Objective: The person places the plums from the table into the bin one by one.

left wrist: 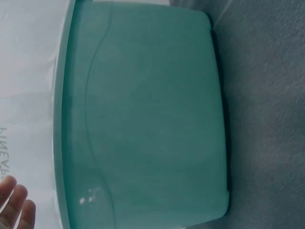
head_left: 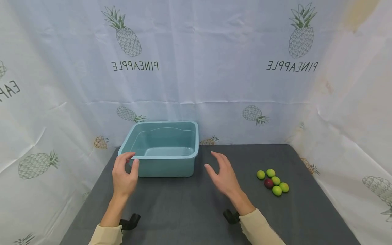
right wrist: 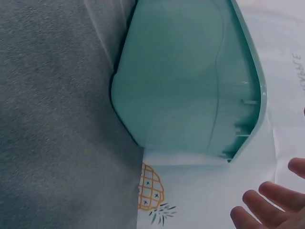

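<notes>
Teal basin (head_left: 165,160), water inside, left hand (head_left: 124,175) beside.

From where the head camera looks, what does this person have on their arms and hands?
Both hands are bare: no gloves, rings or watch show on the left hand or the right hand. Each forearm ends in a cream long sleeve, pushed back from the wrist. A small black mount sits under each wrist, most likely for the wrist cameras. No cables or markings are visible.

Your left hand (head_left: 124,175) touches the teal tub (head_left: 163,158) at its front-left corner — right hand (head_left: 223,175) hovers open beside it.
</notes>
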A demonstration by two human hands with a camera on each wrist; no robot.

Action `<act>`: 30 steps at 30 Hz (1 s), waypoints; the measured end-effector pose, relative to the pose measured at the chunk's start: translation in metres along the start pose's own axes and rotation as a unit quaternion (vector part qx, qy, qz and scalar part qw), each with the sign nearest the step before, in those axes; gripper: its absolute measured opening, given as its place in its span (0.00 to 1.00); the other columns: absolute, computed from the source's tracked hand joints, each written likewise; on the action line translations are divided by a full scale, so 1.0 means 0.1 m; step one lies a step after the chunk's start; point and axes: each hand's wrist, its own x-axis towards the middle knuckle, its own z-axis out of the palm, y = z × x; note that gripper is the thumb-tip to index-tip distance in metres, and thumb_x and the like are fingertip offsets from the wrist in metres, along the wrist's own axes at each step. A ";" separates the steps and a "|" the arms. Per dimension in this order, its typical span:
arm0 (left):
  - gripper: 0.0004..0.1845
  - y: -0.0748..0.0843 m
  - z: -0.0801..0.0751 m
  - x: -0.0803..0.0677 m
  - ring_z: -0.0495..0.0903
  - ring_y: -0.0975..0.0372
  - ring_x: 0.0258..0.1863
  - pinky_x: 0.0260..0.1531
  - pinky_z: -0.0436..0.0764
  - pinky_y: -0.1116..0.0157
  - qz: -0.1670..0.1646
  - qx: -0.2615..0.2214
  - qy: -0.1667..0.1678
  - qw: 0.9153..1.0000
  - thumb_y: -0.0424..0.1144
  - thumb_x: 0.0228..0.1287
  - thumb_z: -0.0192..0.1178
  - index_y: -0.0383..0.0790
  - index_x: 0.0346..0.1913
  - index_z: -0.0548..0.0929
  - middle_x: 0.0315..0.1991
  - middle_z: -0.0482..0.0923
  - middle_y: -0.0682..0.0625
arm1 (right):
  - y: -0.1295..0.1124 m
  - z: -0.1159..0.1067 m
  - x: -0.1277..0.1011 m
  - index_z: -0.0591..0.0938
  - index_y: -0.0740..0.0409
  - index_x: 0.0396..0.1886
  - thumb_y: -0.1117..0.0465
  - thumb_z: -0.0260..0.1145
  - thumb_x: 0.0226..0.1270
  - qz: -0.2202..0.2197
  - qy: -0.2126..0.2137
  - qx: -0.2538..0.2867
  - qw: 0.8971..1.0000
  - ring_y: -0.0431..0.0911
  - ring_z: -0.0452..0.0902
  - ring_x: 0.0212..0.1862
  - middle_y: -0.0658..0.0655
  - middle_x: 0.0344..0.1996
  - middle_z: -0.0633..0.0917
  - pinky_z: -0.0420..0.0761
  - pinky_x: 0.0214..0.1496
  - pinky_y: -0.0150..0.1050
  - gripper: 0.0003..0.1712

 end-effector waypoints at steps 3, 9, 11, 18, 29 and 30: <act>0.13 -0.05 -0.02 0.05 0.74 0.50 0.50 0.53 0.67 0.70 0.002 0.007 -0.008 1.000 0.25 0.65 0.61 0.27 0.51 0.82 0.49 0.79 0.35 | -0.02 0.02 0.05 0.71 0.55 0.74 0.43 0.61 0.76 0.000 -0.002 0.017 1.000 0.58 0.65 0.72 0.61 0.71 0.70 0.68 0.66 0.63 0.34; 0.13 -0.14 -0.04 0.16 0.75 0.51 0.50 0.53 0.67 0.69 0.006 0.031 -0.018 0.999 0.26 0.63 0.63 0.28 0.50 0.82 0.48 0.79 0.36 | -0.06 0.07 0.17 0.71 0.54 0.73 0.44 0.61 0.77 -0.007 0.003 0.029 1.000 0.57 0.67 0.71 0.60 0.70 0.71 0.68 0.66 0.61 0.32; 0.12 -0.17 -0.05 0.21 0.75 0.52 0.50 0.53 0.68 0.67 0.001 0.025 -0.011 1.000 0.27 0.63 0.63 0.28 0.49 0.82 0.47 0.79 0.36 | -0.07 0.08 0.21 0.72 0.55 0.73 0.45 0.61 0.76 -0.009 0.003 0.032 0.999 0.57 0.67 0.70 0.60 0.70 0.71 0.69 0.66 0.61 0.32; 0.12 -0.24 -0.04 0.33 0.74 0.50 0.50 0.53 0.69 0.65 -0.022 0.003 -0.012 1.000 0.27 0.66 0.62 0.24 0.51 0.82 0.49 0.78 0.33 | -0.09 0.12 0.38 0.72 0.55 0.72 0.46 0.62 0.76 -0.019 0.007 0.040 0.999 0.56 0.70 0.68 0.60 0.69 0.72 0.71 0.64 0.60 0.31; 0.16 -0.43 -0.15 0.50 0.73 0.56 0.53 0.56 0.67 0.63 -0.099 0.000 -0.028 0.995 0.30 0.70 0.61 0.24 0.55 0.79 0.52 0.76 0.34 | -0.07 0.23 0.58 0.73 0.56 0.71 0.47 0.62 0.76 0.004 -0.017 0.085 0.996 0.58 0.71 0.66 0.61 0.67 0.73 0.72 0.63 0.57 0.31; 0.16 -0.44 -0.17 0.52 0.72 0.53 0.55 0.57 0.67 0.61 -0.111 0.004 -0.034 0.993 0.32 0.70 0.60 0.24 0.56 0.79 0.52 0.75 0.34 | -0.07 0.23 0.60 0.73 0.56 0.71 0.47 0.62 0.76 0.004 -0.018 0.088 0.996 0.58 0.71 0.66 0.61 0.67 0.73 0.72 0.63 0.57 0.31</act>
